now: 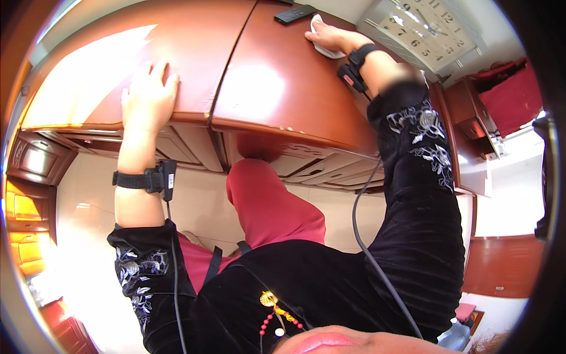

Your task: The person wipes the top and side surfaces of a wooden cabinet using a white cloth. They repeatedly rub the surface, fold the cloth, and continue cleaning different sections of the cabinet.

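My left hand (150, 97) lies flat on the glossy reddish-brown wooden cabinet top (190, 57), fingers apart, with nothing in it. At the far right part of the same top, my right hand (327, 37) presses on a white cloth (329, 52), which shows beyond the fingers and below the palm. Just left of that cloth is a black remote control (294, 14). A dark seam divides the cabinet top between my two hands. Each wrist wears a black strap with a small device and a cable.
A square wall clock (424, 33) stands behind my right forearm. Paneled cabinet doors (309, 166) are below the top's front edge, near my knee. Another wooden cabinet with a red cloth (513, 99) is at the right. Sunlight glares on the left part of the top.
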A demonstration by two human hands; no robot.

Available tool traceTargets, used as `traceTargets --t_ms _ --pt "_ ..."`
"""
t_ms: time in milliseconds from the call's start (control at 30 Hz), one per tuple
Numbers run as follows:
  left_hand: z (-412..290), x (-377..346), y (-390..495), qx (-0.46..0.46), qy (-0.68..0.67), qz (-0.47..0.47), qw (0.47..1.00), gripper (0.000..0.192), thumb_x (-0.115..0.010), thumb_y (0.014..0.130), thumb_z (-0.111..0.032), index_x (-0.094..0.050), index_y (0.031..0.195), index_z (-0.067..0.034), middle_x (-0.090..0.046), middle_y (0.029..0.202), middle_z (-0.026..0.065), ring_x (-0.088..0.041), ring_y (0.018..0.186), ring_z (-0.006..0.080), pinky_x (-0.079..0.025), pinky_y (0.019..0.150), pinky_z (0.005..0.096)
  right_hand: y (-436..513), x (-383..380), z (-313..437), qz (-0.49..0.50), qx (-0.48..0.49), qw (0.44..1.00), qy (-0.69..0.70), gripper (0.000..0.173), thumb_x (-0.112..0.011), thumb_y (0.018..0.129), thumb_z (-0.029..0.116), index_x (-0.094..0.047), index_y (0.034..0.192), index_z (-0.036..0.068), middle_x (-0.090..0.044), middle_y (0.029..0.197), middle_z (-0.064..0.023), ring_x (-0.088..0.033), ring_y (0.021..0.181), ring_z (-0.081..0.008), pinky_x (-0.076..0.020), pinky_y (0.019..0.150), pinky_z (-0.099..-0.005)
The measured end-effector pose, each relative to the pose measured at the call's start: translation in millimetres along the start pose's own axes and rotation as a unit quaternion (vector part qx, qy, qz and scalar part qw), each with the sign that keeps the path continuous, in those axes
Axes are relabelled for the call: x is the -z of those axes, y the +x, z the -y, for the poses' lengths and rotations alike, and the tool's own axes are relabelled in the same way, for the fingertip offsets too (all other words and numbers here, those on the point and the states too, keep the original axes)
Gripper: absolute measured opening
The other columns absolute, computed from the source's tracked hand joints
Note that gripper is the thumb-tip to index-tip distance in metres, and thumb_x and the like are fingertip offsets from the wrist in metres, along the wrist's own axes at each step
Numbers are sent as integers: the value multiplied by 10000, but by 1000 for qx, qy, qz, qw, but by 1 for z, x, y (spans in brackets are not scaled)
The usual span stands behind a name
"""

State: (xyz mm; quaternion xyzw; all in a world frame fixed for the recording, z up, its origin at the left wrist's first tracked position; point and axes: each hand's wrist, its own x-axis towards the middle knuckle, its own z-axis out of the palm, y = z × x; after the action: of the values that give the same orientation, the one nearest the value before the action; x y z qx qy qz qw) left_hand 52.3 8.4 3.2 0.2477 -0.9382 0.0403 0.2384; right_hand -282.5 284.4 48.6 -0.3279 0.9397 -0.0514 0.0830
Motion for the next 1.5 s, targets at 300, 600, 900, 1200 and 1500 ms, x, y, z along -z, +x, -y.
traceTargets --t_ms 300,600,900,1200,1500 --pt "-3 11 1 12 -32 21 999 489 -534 935 -444 -552 1355 -194 -496 1418 123 -481 1297 292 -400 1032 488 89 -5 88 -26 212 906 -366 365 -450 1006 291 -602 1305 149 -606 1277 -182 -583 1186 -365 -466 996 -444" --pt "5 0 4 -15 -30 2 999 473 -531 944 -427 -557 1341 -170 -502 1405 136 -507 1263 311 -422 1003 460 45 -1 42 49 286 907 -305 374 -480 981 288 -481 1326 145 -482 1360 -204 -483 1272 -340 -372 1064 -420" --pt "6 -2 9 -15 -24 14 1000 480 -521 945 -429 -556 1346 -167 -517 1392 143 -512 1258 324 -429 1005 462 -188 10 -205 7 -250 956 151 712 -431 963 531 -243 1500 104 -458 1435 -237 -461 1275 -391 -351 1071 -452" --pt "0 6 8 7 -40 -3 999 473 -551 923 -434 -589 1312 -168 -545 1362 139 -533 1233 328 -437 1008 454 -248 -16 -296 -42 -424 904 47 708 -385 980 497 -458 1361 -95 -509 1385 -261 -510 1254 -380 -347 1071 -429" --pt "2 1 11 0 -15 -15 1000 488 -514 934 -469 -574 1324 -182 -565 1337 131 -535 1228 335 -434 1020 445 -79 -19 -17 10 -147 977 151 682 -515 918 572 -456 1184 -54 -578 1051 -159 -542 924 -239 -449 838 -409"
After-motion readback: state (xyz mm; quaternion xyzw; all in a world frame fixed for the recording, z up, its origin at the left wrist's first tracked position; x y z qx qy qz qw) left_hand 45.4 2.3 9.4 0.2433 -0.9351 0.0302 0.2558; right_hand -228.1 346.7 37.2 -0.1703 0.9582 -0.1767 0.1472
